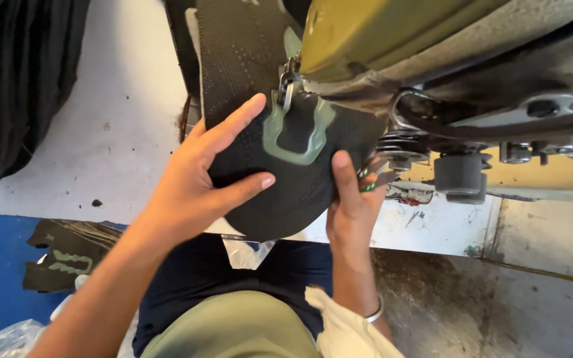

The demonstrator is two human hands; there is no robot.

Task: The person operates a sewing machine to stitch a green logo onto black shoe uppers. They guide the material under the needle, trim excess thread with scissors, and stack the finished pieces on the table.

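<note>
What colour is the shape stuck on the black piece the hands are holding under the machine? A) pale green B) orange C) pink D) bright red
A: the black knitted shoe upper, held by the left hand and the right hand, carries a pale green U-shaped overlay right by the sewing machine's presser foot.

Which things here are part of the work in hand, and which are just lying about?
In hand: black knit shoe upper with pale green overlay, left hand, right hand, sewing machine, presser foot.
Lying about: stacked uppers, clear plastic bag.
</note>
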